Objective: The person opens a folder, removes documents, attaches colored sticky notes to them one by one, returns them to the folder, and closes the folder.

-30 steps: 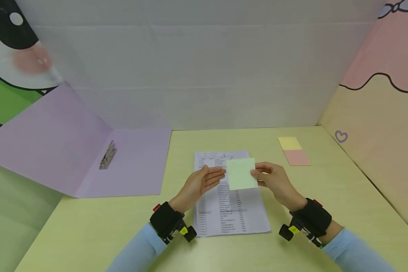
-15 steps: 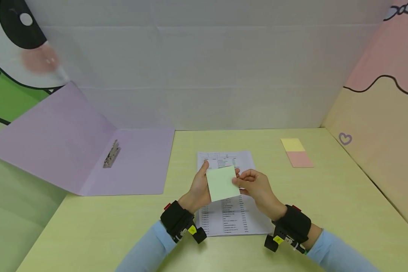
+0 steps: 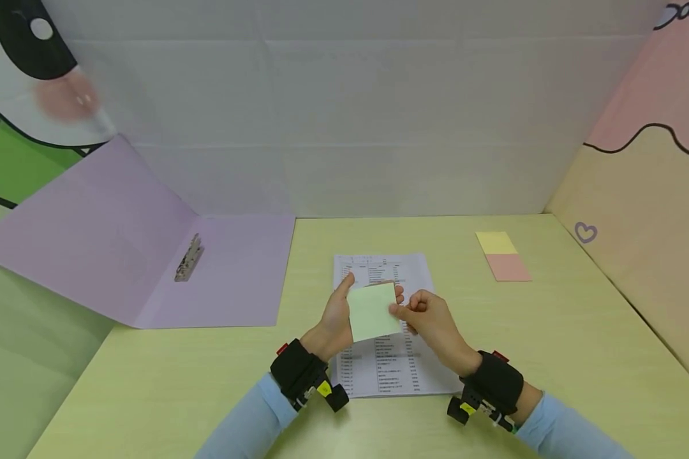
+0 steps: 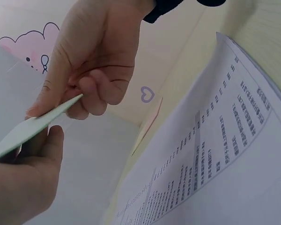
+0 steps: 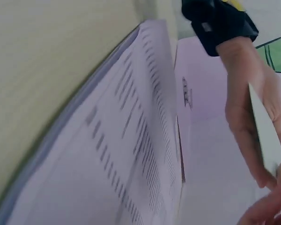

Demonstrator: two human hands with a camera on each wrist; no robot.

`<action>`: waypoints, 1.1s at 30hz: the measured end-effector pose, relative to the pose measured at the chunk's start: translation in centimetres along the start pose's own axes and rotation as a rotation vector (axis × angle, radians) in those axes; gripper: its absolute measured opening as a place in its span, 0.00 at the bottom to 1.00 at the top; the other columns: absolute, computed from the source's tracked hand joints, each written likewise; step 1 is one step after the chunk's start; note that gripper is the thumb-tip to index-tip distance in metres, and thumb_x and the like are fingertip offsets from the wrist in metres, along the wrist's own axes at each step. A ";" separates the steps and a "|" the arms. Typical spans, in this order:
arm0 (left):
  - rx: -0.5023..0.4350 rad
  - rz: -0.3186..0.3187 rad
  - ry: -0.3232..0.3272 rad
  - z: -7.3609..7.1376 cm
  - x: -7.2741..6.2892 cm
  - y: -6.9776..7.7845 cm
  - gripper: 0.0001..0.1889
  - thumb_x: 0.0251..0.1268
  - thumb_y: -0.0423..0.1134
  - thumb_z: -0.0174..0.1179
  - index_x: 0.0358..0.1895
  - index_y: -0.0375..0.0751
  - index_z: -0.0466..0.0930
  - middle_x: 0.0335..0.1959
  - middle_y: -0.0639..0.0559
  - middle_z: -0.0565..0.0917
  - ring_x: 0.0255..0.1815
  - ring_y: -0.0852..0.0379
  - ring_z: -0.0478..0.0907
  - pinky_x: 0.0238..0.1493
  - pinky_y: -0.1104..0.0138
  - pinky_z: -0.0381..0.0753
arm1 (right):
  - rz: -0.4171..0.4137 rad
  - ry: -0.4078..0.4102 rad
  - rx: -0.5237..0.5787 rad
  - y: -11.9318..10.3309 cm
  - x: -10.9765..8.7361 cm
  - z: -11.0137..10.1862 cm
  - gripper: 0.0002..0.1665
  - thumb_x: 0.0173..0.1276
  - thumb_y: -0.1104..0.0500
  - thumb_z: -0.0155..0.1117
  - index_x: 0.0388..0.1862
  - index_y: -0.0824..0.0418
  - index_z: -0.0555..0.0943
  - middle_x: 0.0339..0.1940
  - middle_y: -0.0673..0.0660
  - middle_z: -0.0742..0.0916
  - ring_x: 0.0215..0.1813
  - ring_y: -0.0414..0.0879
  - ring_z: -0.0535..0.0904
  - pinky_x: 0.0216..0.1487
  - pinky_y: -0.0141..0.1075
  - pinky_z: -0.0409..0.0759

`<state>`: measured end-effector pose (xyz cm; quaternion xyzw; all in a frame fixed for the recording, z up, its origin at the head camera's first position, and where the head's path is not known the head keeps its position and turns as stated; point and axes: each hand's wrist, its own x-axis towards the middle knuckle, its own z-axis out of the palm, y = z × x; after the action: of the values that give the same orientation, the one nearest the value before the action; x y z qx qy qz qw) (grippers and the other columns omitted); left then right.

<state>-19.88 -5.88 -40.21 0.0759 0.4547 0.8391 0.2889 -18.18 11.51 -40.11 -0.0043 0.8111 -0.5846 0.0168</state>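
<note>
A pale green sticky note pad (image 3: pixel 373 311) is held above a stack of printed sheets (image 3: pixel 393 370). My left hand (image 3: pixel 334 322) holds the pad from the left, its fingers behind it and the thumb pointing up beside it. Some left fingertips show past the pad's right edge. My right hand (image 3: pixel 433 325) pinches that right edge, its thumb on the front face. In the left wrist view, the pad (image 4: pixel 28 131) appears edge-on between both hands. The right wrist view shows the pad (image 5: pixel 266 133) against the left palm.
An open purple folder (image 3: pixel 235 274) with a metal clip (image 3: pixel 189 258) stands at the left. Yellow (image 3: pixel 496 242) and pink sticky notes (image 3: pixel 508 267) lie at the right back. A grey wall (image 3: pixel 344 127) rises behind the table (image 3: pixel 551 357).
The pad has moved left into my left hand, which was apart from it a second ago. My right hand has followed leftward, still pinching the pad's right edge.
</note>
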 end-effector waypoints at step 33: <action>-0.097 0.000 -0.161 -0.2 0.0 0.0 0.37 0.69 0.64 0.21 0.71 0.43 0.49 0.57 0.51 0.73 0.56 0.56 0.72 0.56 0.63 0.70 | -1.201 0.098 -1.042 0.2 -1.1 1.2 0.13 0.55 0.57 0.66 0.35 0.60 0.74 0.42 0.56 0.79 0.44 0.48 0.74 0.35 0.34 0.70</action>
<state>-19.94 -5.96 -40.34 0.1293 0.3888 0.8513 0.3277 -17.02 10.44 -40.69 -0.4223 0.8389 -0.0388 -0.3411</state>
